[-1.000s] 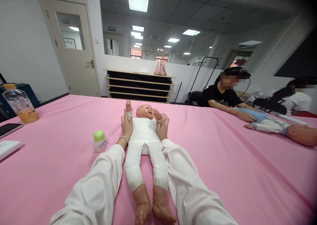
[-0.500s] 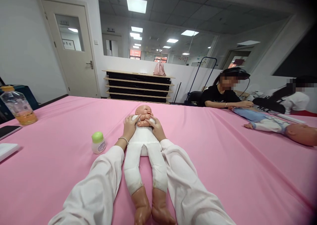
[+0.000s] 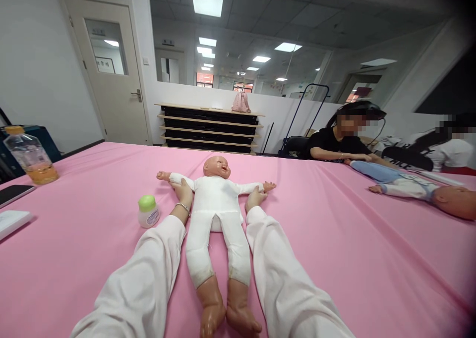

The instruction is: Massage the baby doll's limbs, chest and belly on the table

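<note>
A baby doll (image 3: pixel 215 204) with a white cloth body and vinyl head, hands and feet lies on its back on the pink-covered table (image 3: pixel 353 268). Its arms are stretched out to both sides. My left hand (image 3: pixel 182 192) grips the doll's arm (image 3: pixel 178 178) on the left side of the view. My right hand (image 3: pixel 256 198) closes on the opposite doll's arm (image 3: pixel 251 187) near the wrist. A small green-capped jar (image 3: pixel 148 211) stands just left of my left wrist, apart from it.
A plastic bottle (image 3: pixel 30 155) with orange liquid, a phone (image 3: pixel 13 194) and a white box (image 3: pixel 13 223) lie at the left edge. At the right, a co-worker (image 3: pixel 336 142) has a hand near a second doll (image 3: pixel 409 189). Another person (image 3: pixel 442 149) sits beyond.
The doll's arms have gone from folded on its chest to spread out sideways. My hands have moved outward with them, from the chest to the arms.
</note>
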`<state>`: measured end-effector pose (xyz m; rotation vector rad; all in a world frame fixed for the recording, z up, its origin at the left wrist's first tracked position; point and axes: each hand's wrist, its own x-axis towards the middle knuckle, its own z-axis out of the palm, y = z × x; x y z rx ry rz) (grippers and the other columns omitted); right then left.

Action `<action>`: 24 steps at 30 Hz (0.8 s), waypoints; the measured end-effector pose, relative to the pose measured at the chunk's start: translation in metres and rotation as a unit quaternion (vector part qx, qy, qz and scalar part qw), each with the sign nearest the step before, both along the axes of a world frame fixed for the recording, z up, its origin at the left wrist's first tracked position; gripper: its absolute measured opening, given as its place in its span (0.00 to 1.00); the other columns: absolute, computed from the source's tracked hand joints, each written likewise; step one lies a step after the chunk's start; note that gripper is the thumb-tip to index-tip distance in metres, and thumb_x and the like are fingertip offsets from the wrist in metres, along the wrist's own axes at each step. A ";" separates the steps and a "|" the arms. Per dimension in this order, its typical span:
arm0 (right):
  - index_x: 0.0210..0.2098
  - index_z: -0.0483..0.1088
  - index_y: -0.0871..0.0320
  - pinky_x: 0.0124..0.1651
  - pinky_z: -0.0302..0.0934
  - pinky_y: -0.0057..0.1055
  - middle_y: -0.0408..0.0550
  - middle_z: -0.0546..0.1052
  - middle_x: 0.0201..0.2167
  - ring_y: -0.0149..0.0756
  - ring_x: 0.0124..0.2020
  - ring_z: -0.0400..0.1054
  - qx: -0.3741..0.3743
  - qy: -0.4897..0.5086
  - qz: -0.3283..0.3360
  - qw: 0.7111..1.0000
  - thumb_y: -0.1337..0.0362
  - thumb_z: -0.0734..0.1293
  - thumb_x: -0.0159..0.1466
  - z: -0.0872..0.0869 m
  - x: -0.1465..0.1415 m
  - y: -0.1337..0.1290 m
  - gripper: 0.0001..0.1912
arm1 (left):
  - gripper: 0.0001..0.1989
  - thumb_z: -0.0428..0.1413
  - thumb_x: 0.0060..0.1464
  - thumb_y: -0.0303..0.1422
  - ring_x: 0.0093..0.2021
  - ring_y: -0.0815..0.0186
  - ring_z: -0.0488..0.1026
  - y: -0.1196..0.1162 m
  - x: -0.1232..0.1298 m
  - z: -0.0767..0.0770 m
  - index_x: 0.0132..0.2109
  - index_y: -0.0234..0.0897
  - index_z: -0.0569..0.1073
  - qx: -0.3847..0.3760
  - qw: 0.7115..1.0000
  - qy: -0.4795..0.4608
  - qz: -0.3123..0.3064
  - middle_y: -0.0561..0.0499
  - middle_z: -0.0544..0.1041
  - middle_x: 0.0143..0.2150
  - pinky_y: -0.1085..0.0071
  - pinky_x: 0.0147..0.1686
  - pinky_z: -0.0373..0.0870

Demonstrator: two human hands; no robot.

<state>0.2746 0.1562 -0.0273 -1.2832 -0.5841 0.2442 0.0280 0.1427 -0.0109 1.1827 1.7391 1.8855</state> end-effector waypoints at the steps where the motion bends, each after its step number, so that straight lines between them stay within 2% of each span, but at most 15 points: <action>1: 0.57 0.45 0.68 0.51 0.59 0.43 0.69 0.59 0.54 0.44 0.55 0.59 0.008 -0.004 -0.003 1.000 0.58 0.53 0.60 0.001 -0.001 -0.002 0.29 | 0.31 0.41 0.59 0.33 0.59 0.58 0.60 0.000 0.000 0.000 0.64 0.31 0.36 -0.004 1.000 -0.009 0.010 0.35 0.56 0.61 0.63 0.52 0.62; 4: 0.57 0.46 0.64 0.56 0.55 0.43 0.63 0.57 0.56 0.41 0.57 0.56 0.052 -0.071 -0.007 0.996 0.59 0.56 0.59 0.011 -0.010 -0.012 0.29 | 0.33 0.44 0.57 0.33 0.61 0.59 0.56 -0.004 0.002 0.003 0.64 0.33 0.37 -0.003 1.000 -0.017 0.026 0.38 0.53 0.63 0.64 0.56 0.57; 7: 0.58 0.50 0.59 0.55 0.55 0.43 0.59 0.59 0.53 0.39 0.56 0.56 0.098 -0.223 0.022 0.970 0.63 0.56 0.60 0.023 -0.024 -0.026 0.27 | 0.33 0.45 0.55 0.28 0.59 0.60 0.58 -0.009 0.006 0.010 0.65 0.34 0.41 0.024 0.998 0.050 -0.015 0.40 0.58 0.60 0.66 0.55 0.58; 10: 0.56 0.57 0.56 0.54 0.58 0.39 0.56 0.58 0.52 0.37 0.55 0.56 0.113 -0.364 0.118 0.917 0.71 0.54 0.59 0.030 -0.035 -0.035 0.25 | 0.32 0.44 0.54 0.26 0.54 0.60 0.62 -0.012 0.010 0.015 0.65 0.35 0.45 0.054 0.983 0.162 -0.065 0.40 0.63 0.54 0.63 0.52 0.60; 13: 0.52 0.64 0.53 0.57 0.54 0.39 0.51 0.54 0.56 0.37 0.59 0.51 0.100 -0.485 0.215 0.841 0.75 0.55 0.57 0.034 -0.039 -0.038 0.25 | 0.29 0.44 0.54 0.25 0.51 0.58 0.61 -0.014 0.013 0.018 0.63 0.39 0.51 0.068 0.953 0.279 -0.095 0.41 0.64 0.51 0.60 0.51 0.60; 15: 0.51 0.66 0.50 0.60 0.49 0.43 0.47 0.50 0.59 0.40 0.61 0.46 0.088 -0.543 0.242 0.799 0.76 0.56 0.56 0.035 -0.039 -0.038 0.26 | 0.27 0.44 0.54 0.25 0.51 0.58 0.61 -0.016 0.013 0.019 0.61 0.44 0.57 0.059 0.931 0.344 -0.106 0.44 0.65 0.51 0.59 0.50 0.60; 16: 0.50 0.67 0.49 0.61 0.46 0.45 0.45 0.48 0.60 0.42 0.62 0.45 0.087 -0.560 0.243 0.787 0.76 0.57 0.56 0.036 -0.039 -0.037 0.25 | 0.26 0.44 0.55 0.25 0.50 0.58 0.60 -0.017 0.014 0.020 0.60 0.46 0.59 0.050 0.922 0.370 -0.108 0.45 0.65 0.52 0.59 0.49 0.60; 19: 0.49 0.68 0.47 0.61 0.44 0.47 0.42 0.47 0.62 0.44 0.63 0.41 0.089 -0.573 0.231 0.781 0.74 0.58 0.57 0.039 -0.039 -0.036 0.23 | 0.25 0.44 0.55 0.24 0.47 0.57 0.60 -0.020 0.014 0.025 0.57 0.52 0.63 0.023 0.900 0.423 -0.105 0.47 0.64 0.53 0.59 0.46 0.60; 24: 0.49 0.68 0.46 0.59 0.47 0.43 0.41 0.54 0.60 0.39 0.60 0.48 0.092 -0.579 0.254 0.769 0.73 0.58 0.58 0.043 -0.042 -0.039 0.22 | 0.25 0.45 0.54 0.23 0.47 0.54 0.60 -0.022 0.016 0.028 0.55 0.54 0.65 0.007 0.894 0.435 -0.108 0.48 0.64 0.54 0.57 0.44 0.61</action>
